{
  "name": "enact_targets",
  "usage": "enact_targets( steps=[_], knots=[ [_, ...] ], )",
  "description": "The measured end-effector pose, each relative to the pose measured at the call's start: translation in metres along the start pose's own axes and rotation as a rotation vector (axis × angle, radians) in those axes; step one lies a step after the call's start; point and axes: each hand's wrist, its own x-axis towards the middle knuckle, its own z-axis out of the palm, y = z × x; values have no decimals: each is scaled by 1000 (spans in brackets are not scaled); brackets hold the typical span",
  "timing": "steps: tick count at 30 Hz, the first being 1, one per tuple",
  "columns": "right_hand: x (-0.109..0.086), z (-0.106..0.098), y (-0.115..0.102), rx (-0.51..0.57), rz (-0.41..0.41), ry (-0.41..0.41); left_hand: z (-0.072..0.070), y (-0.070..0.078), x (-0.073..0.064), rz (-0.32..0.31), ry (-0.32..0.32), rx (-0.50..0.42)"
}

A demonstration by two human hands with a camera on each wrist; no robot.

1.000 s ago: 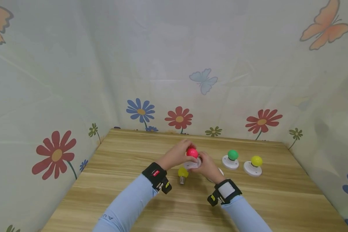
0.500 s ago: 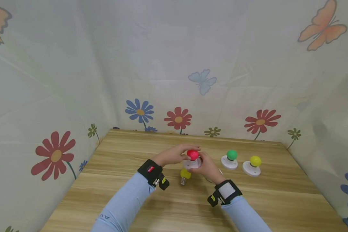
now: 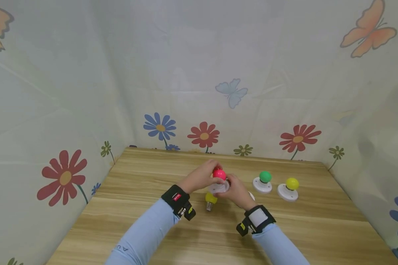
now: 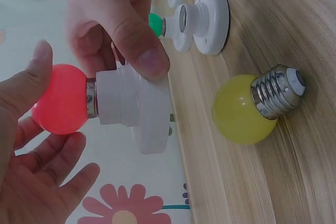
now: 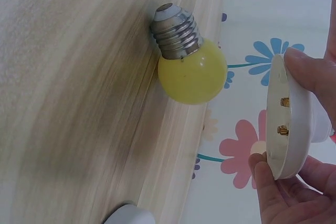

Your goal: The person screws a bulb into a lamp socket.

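My left hand (image 3: 201,177) has its thumb and fingers around a red light bulb (image 4: 60,99). That bulb sits in a round white lamp holder (image 4: 152,116), with a strip of its metal thread showing above the collar. My right hand (image 3: 237,192) grips the holder by its rim, thumb on one side and fingers on the other. In the right wrist view the holder's hollow underside (image 5: 278,129) shows brass screws. Below both hands a loose yellow bulb (image 4: 239,109) lies on its side on the table, metal screw base toward me.
Another white holder without a bulb (image 4: 212,22) stands on the wooden table (image 3: 146,228), partly hidden by my right hand in the head view. To the right stand holders with a green bulb (image 3: 265,176) and a yellow bulb (image 3: 292,183). A flowered cloth (image 3: 185,73) hangs behind.
Half a second ago my left fingers reached straighter across the bulb's top; now they wrap around it again, as one second ago. The right hand keeps its grip on the holder.
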Motion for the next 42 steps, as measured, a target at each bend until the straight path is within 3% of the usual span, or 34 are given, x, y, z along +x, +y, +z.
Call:
enact_targets(
  steps=[3,9,11,16,22,26,30,33,37,42],
  knots=[
    [0,-1,0,9,-4,0,0,-2,0,8,-1,-24],
    [0,-3,-1,15,-21,-2,-6,-8,2,152,-70,-46],
    [0,-4,-1,15,-16,-5,-9,-6,2,171,-107,-54],
    [0,-4,0,8,-10,-11,-13,-1,1,133,-134,-27],
    [0,-3,0,-13,4,1,-6,2,2,82,-43,101],
    [1,-2,-1,4,3,-2,-2,2,2,32,12,106],
    [1,-1,1,2,-20,2,0,-2,3,55,21,92],
    [1,-1,1,-6,-30,5,-2,-9,4,115,-4,56],
    [0,-2,0,8,-13,-2,-8,-14,4,182,-88,-21],
    [1,-2,0,14,2,-3,-12,-13,2,177,-142,-61]
  ],
)
